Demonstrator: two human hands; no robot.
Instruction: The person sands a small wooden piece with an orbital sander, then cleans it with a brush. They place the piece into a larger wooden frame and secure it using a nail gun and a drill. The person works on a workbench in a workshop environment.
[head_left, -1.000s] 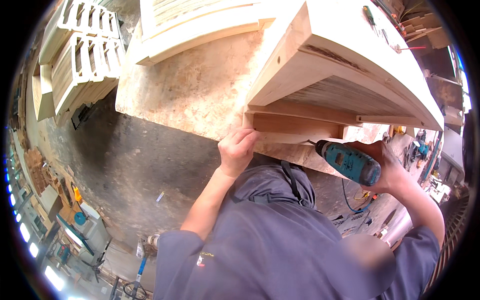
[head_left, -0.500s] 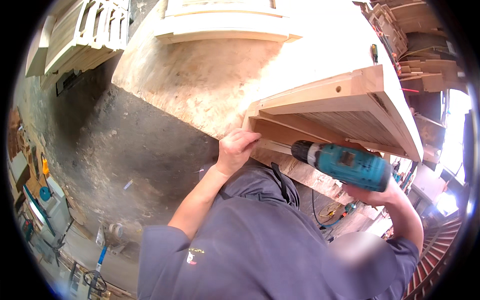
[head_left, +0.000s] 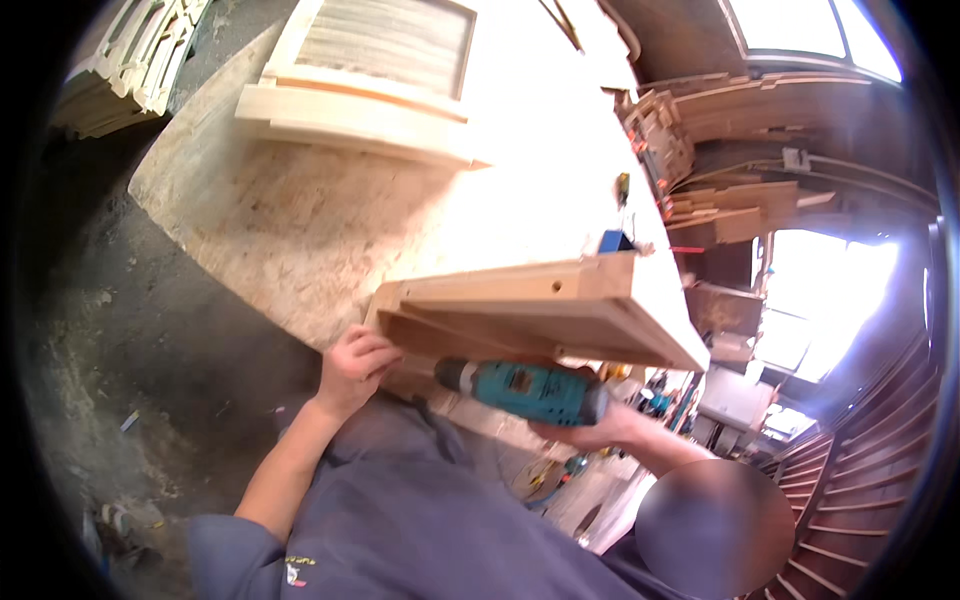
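Observation:
My right hand [head_left: 585, 432] is wrapped round a teal and black cordless drill [head_left: 528, 391], its chuck pointing left toward my other hand. My left hand [head_left: 352, 368] is closed in a pinch at the left corner of a framed wooden panel [head_left: 490, 284]; what its fingertips hold, if anything, is too small to make out. The panel stands on edge at the near side of the workbench [head_left: 260, 220], tilted, with a round hole showing in its top rail. Between the chuck and my left fingers there is a small gap.
A second framed wooden panel [head_left: 370, 110] lies farther back on the bench. Behind the standing panel are a small blue object [head_left: 615, 241] and a screwdriver [head_left: 623, 188]. Stacked wooden frames [head_left: 125, 75] stand at the far left, with timber pieces [head_left: 730, 205] at the right.
The view has swung to the right, so bench, panel and hands appear farther left and lower. My right hand still grips the drill, and my left hand stays pinched at the panel's corner.

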